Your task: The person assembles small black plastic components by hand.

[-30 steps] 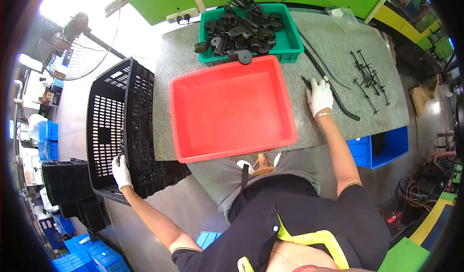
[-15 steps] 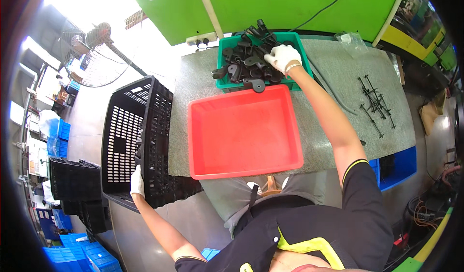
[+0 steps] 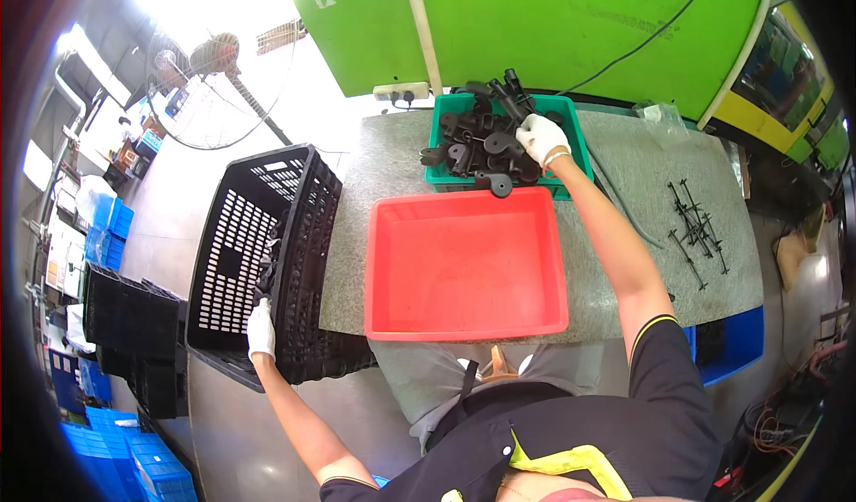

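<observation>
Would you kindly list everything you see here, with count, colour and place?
Red tray: one, red, empty, on the table in front of the person.
Green bin: one, green, behind the red tray.
Black parts: many, black, heaped in the green bin.
Black crate: one, black, left of the table.
Thin black pieces: several, black, on the table's right side.
Table: one, grey speckled.
Fan: one, far left.
Blue crates: several, blue, lower left floor.
Left hand: white glove, on the black crate's edge.
Right hand: white glove, on the black parts.
</observation>
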Tool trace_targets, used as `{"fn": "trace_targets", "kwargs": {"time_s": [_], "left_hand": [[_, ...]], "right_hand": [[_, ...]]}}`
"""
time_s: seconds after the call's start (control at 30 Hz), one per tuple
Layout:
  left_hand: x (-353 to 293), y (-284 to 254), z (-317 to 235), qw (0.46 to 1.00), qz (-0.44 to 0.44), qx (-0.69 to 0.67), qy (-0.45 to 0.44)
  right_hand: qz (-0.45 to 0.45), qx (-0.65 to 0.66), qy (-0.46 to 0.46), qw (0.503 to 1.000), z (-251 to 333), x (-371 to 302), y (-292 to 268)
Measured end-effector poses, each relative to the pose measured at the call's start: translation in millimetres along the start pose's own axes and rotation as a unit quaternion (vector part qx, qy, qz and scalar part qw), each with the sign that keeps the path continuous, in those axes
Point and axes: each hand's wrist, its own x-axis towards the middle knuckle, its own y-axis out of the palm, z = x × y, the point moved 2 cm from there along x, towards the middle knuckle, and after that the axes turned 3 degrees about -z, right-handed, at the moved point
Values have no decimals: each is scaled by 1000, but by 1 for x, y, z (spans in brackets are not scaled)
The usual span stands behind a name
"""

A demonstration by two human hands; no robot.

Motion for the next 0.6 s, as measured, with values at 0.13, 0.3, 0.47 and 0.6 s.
{"fn": "trace_targets", "kwargs": {"time_s": [0.13, 0.3, 0.47, 0.6], "left_hand": [[-12, -1, -36, 993, 29, -80, -83], [-29, -13, -47, 978, -150, 83, 115], [-83, 21, -218, 928, -73, -285, 229], [-89, 56, -271, 908, 128, -224, 329]], "right_hand": [[-64, 110, -4, 992, 1, -10, -22], [-45, 176, -116, 976, 47, -57, -48], [-30, 125, -323, 938, 62, -130, -49], [21, 114, -373, 920, 71, -175, -31]]}}
